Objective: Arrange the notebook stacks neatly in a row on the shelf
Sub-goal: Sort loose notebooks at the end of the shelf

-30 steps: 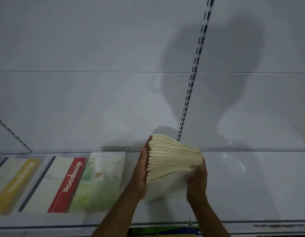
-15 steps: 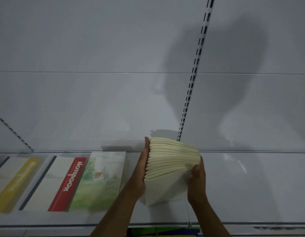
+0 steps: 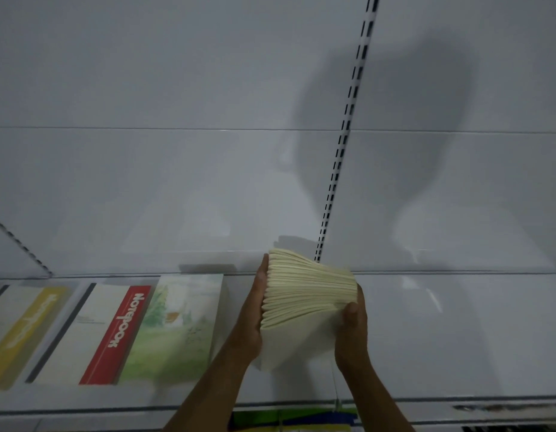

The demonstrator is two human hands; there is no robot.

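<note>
A thick stack of cream notebooks (image 3: 308, 288) stands on edge on the white shelf (image 3: 442, 338), page edges facing me and fanned a little. My left hand (image 3: 251, 319) lies flat against its left side, fingers straight. My right hand (image 3: 351, 325) grips its right side, thumb curled over the front. To the left, three stacks lie flat in a row: a green landscape-cover stack (image 3: 177, 325), a white and red "Notebook" stack (image 3: 96, 335), and a yellow-striped stack (image 3: 18, 332).
A slotted upright (image 3: 342, 141) runs up the white back panel behind the held stack. Another slotted rail (image 3: 18, 241) slants at far left. The shelf's front lip (image 3: 457, 400) crosses the bottom, with colourful items (image 3: 289, 419) below it.
The held stack has shifted slightly left and tilted a little more; both hands keep the same hold. The flat stacks have not moved.
</note>
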